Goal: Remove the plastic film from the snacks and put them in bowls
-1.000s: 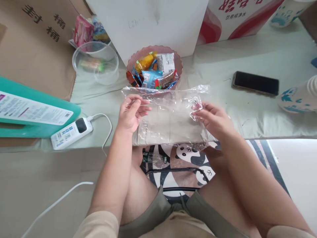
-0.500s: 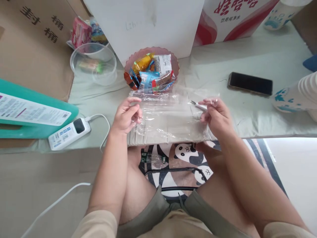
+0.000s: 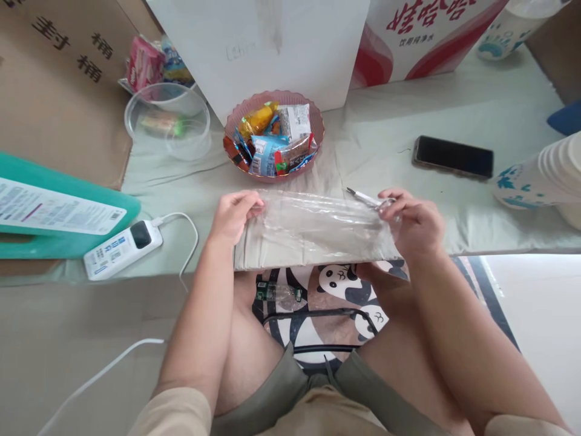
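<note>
A sheet of clear plastic film [image 3: 318, 221] is stretched between my hands near the table's front edge. My left hand [image 3: 233, 218] pinches its left end between thumb and fingers. At the other end my right hand [image 3: 415, 221] is closed on the gathered film. A slim white tool with a dark tip [image 3: 363, 197], perhaps a pen, reaches to the right fingertips; whether it is held or lies on the table I cannot tell. Just beyond the film stands a pink scalloped bowl [image 3: 229, 163] of wrapped snacks [image 3: 272, 151].
A phone [image 3: 454, 157] and stacked paper cups [image 3: 535, 175] are on the right. To the left are a clear plastic tub [image 3: 131, 130], a green jug [image 3: 91, 203] and a power strip [image 3: 122, 249] with a white cable. Boxes [image 3: 272, 60] line the back.
The film has dropped away from the bowl toward me and is drawn into a narrower band. Both hands have come slightly nearer, and the right fingers have closed further.
</note>
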Tool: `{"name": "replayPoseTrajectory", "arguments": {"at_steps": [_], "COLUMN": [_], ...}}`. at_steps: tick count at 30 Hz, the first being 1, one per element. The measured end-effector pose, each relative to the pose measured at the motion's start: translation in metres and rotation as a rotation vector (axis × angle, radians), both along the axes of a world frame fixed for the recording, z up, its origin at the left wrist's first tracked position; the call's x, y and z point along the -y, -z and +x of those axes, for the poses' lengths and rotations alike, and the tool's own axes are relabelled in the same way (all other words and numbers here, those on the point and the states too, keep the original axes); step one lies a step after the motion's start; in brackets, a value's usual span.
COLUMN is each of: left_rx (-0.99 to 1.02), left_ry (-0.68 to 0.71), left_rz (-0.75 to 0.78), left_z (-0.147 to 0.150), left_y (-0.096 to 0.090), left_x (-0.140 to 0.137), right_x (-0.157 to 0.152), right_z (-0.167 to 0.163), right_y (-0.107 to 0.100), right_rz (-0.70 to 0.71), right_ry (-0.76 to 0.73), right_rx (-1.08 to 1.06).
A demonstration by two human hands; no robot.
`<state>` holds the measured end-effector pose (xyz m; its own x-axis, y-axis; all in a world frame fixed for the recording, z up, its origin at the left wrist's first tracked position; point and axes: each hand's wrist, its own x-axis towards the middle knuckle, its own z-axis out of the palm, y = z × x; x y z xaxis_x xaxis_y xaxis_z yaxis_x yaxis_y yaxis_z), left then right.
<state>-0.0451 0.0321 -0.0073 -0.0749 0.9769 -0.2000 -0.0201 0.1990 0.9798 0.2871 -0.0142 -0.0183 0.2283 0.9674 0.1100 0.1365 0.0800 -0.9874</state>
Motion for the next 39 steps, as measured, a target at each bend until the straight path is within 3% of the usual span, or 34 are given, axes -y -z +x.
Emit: {"name": "replayPoseTrajectory", "arguments": {"at_steps": [2,4,7,12,15,17,19,21,24,27,33,35,39], "left_rx": [0.015,0.055,0.117,0.203,0.205,0.177,0.173,0.241,0.379,0.312,0.135,0.154,0.137], "left_ry": [-0.001,0.075,0.248,0.529,0.645,0.592,0.432,0.315,0.413,0.554,0.359,0.334,0.303], "left_rz": [0.020,0.000,-0.063,-0.138,-0.151,-0.125,-0.076,-0.057,-0.162,-0.245,-0.103,-0.094,-0.092], "left_z": [0.003,0.003,0.001,0.002,0.006,0.011,0.018,0.027,0.045,0.062,0.076,0.077,0.075], "left_y": [-0.002,-0.007,-0.014,-0.015,-0.014,-0.015,-0.014,-0.011,-0.001,0.009,0.014,0.013,0.015], "left_x": [0.001,0.004,0.010,0.018,0.019,0.017,0.015,0.015,0.021,0.031,0.037,0.036,0.035], "right_x": [0.006,0.012,0.013,0.003,0.003,0.006,0.010,0.012,0.011,0.009,0.008,0.008,0.011], "right_z": [0.003,0.006,0.005,-0.027,-0.050,-0.059,-0.063,-0.062,-0.062,-0.062,-0.055,-0.053,-0.051], "right_y": [-0.007,-0.015,-0.021,-0.013,-0.012,-0.014,-0.015,-0.014,-0.008,-0.005,-0.012,-0.012,-0.009], "right_rz": [-0.037,-0.004,0.090,-0.121,-0.295,-0.367,-0.372,-0.361,-0.348,-0.312,-0.233,-0.242,-0.337], "right_ry": [-0.054,0.008,0.042,-0.548,-0.876,-1.001,-0.955,-0.772,-0.539,-0.461,-0.237,-0.267,-0.491], "right_rx": [0.186,0.396,0.380,0.004,0.037,0.108,0.119,0.078,0.021,-0.025,0.041,0.031,0.072]}}
